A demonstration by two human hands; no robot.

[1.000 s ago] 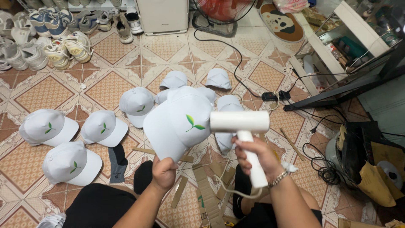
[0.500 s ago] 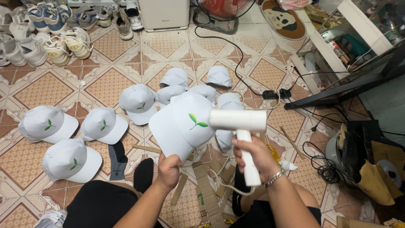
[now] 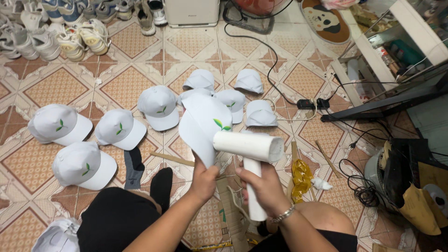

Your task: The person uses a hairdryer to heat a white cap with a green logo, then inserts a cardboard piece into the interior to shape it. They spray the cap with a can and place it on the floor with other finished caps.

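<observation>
Cap (image 3: 201, 125) pinched by brim in left hand (image 3: 204, 181); dryer (image 3: 249, 147) (white, pistol-shaped) gripped by right hand (image 3: 266, 186), nozzle touching cap.

- The left hand (image 3: 204, 179) is raised in front of the body, fingers closed in a pinch, forearm bare.
- The right hand (image 3: 266, 186), just beside it, is closed in a fist-like grip, wrist bent and wearing a bracelet.
- Both forearms angle inward.

Shoes (image 3: 51, 28) cut off at top edge; fan (image 3: 261, 5) likewise.
</observation>
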